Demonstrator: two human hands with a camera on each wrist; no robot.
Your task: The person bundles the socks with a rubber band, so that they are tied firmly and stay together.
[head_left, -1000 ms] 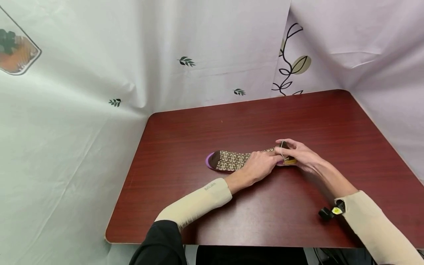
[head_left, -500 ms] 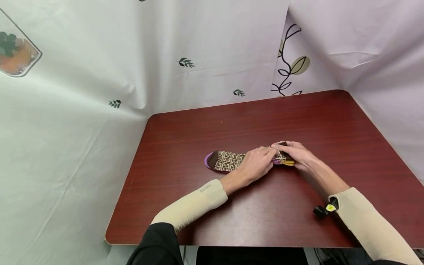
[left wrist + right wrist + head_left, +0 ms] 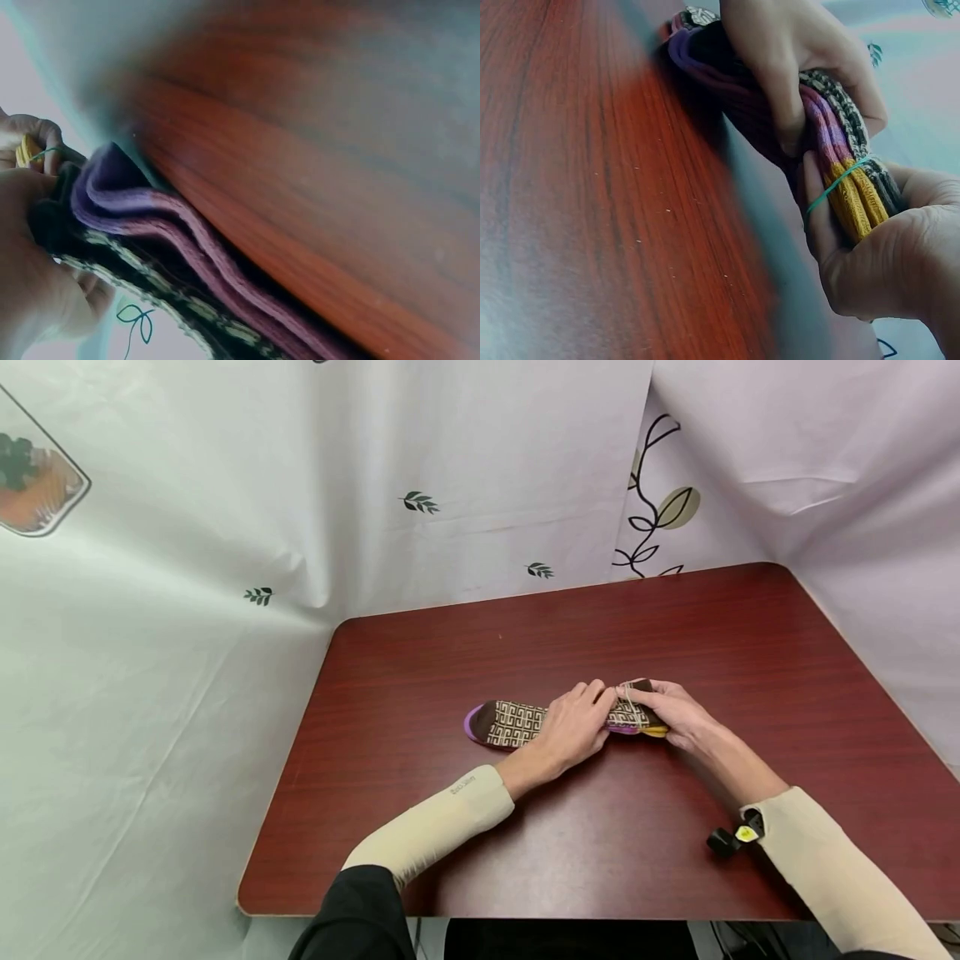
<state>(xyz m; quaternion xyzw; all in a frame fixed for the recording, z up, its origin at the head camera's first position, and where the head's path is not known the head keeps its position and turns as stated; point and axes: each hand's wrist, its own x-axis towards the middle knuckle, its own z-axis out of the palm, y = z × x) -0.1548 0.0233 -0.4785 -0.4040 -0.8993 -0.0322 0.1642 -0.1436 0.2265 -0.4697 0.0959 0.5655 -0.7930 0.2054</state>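
A flat bundle of socks (image 3: 517, 725) lies on the table, dark brown with a beige key pattern on top and purple and yellow edges showing. My left hand (image 3: 572, 727) grips its middle, thumb on the near side and fingers over the far side. At the cuff end, my right hand (image 3: 681, 714) holds the bundle between thumb and fingers. A thin pale rubber band (image 3: 840, 182) crosses the yellow cuffs (image 3: 853, 206) in the right wrist view, running over to the right fingers. Purple sock layers (image 3: 172, 225) show edge-on in the left wrist view.
The reddish-brown table (image 3: 450, 652) has rounded corners. White patterned sheeting (image 3: 480, 468) hangs behind it and at the sides. A small black device (image 3: 723, 842) sits at the right wrist, by the beige sleeve (image 3: 832, 860).
My right hand has shifted slightly left, and the band now lies closer along the cuffs instead of stretched upright at the fingers. My left hand has slid a little left, exposing more cuff.
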